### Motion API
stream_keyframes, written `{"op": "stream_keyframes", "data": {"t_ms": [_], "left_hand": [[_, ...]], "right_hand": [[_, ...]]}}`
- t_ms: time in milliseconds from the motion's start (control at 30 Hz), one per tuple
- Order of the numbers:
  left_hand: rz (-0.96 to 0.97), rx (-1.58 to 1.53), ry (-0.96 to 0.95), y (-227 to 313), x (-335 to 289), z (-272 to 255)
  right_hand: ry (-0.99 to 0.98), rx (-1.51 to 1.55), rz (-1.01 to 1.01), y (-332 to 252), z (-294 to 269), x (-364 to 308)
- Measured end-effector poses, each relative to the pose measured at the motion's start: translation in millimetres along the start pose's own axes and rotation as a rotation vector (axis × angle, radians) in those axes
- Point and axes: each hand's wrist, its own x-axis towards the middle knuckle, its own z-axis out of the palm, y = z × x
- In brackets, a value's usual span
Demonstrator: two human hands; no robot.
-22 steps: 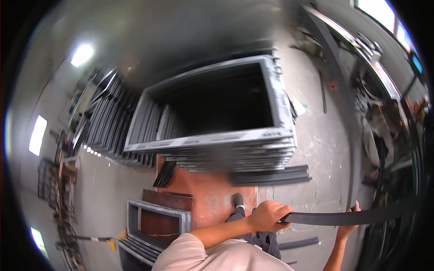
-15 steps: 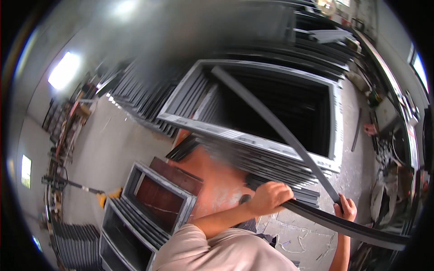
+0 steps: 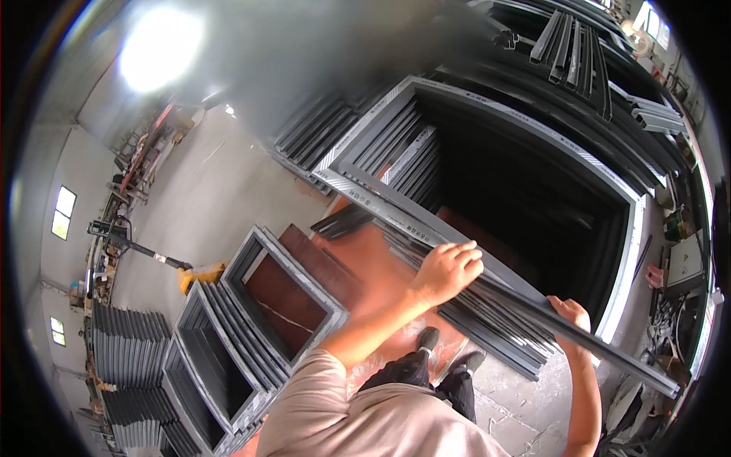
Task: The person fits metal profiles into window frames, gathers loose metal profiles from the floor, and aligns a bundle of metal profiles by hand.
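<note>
We see the left hand (image 3: pixel 448 271) curled on one end of a dark bar (image 3: pixel 624 359), the right hand (image 3: pixel 571 314) clasping its middle, across the stacked frames' (image 3: pixel 629 263) near corner; a slipping right grip, we judge, could let the overhanging end scratch them.

- Lit by a glaring light (image 3: pixel 161 48) up and left of the large frame (image 3: pixel 525 119)
- Smeared grey just above it
- Dark inside it
- Bent, blackened farthest around it

Shirt (image 3: pixel 381 423): pale pinkish-beige, with loose short left sleeve (image 3: pixel 308 385) of matching fabric. Adjoining the shirt hem: dark trousers (image 3: pixel 401 373). Farther from the shirt, past the trousers: dark shoes (image 3: pixel 429 337). Left hand (image 3: pixel 448 272) and right hand (image 3: pixel 571 314): bare.
</note>
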Motion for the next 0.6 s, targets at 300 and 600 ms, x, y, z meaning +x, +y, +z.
{"op": "stream_keyframes", "data": {"t_ms": [300,600], "left_hand": [[-0.278,-0.007,-0.069,-12.5,20.7,9.1],[-0.602,0.169,-0.123,-36.7,19.2,47.2]], "right_hand": [[-0.029,0.038,-0.030,20.5,12.5,30.0],[-0.245,0.169,0.099,20.0,36.1,41.7]]}}
